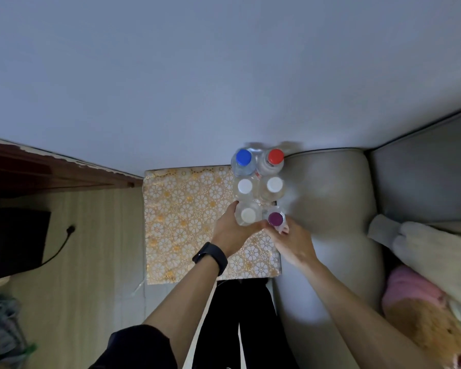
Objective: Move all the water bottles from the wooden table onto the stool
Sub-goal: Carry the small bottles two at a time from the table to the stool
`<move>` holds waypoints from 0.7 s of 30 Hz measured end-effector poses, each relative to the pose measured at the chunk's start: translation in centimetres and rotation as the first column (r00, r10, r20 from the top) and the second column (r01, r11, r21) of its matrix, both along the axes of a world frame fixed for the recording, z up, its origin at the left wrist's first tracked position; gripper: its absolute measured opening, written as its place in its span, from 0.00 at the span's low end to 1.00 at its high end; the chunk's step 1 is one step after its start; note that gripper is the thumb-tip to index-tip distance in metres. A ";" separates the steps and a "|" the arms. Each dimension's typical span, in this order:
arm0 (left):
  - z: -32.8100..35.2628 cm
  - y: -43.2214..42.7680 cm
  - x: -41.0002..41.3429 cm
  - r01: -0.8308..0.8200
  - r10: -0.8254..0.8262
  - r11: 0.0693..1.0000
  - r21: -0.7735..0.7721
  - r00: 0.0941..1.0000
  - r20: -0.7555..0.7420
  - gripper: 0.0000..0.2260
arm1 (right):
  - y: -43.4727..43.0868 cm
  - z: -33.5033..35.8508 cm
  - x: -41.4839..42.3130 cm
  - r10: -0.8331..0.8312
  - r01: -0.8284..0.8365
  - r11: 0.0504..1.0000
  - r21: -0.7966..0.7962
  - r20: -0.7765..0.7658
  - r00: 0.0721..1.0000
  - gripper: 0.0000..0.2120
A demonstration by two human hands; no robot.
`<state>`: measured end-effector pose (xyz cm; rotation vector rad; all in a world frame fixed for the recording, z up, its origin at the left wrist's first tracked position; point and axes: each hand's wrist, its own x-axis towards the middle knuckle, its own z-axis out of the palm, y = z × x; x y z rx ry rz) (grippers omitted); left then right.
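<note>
Several clear water bottles stand in two rows at the right side of a surface covered with a floral yellow-white cloth [186, 225]. The far pair has a blue cap [243, 157] and a red cap [275, 156]. Two white-capped bottles [245, 186] [274, 184] stand in the middle. Nearest me, my left hand [230, 231], with a black band on its wrist, grips a white-capped bottle [248, 214]. My right hand [290, 242] holds a purple-capped bottle [275, 219] beside it.
A grey sofa arm [328, 209] lies directly right of the cloth-covered surface, with plush toys [426, 262] further right. A dark wooden piece [37, 171] and a black object with a cable [14, 241] are on the left. A pale wall rises behind.
</note>
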<state>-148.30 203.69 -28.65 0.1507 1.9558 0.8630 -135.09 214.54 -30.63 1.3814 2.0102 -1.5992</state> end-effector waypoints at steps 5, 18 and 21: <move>0.0 -0.6 0.3 0.035 -0.036 0.999 -0.019 0.999 -0.011 0.31 | 0.3 -0.3 0.2 -0.012 0.007 0.996 -0.086 -0.056 0.998 0.18; -0.2 -0.4 -0.3 0.081 -0.082 0.996 -0.042 0.997 -0.013 0.25 | -0.5 -2.1 0.1 -0.156 0.142 0.978 -0.150 -0.091 0.983 0.23; -0.4 -0.5 -0.2 0.095 -0.095 0.995 -0.039 0.995 -0.013 0.27 | 0.0 -1.5 0.0 -0.117 0.107 0.985 -0.136 -0.073 0.990 0.22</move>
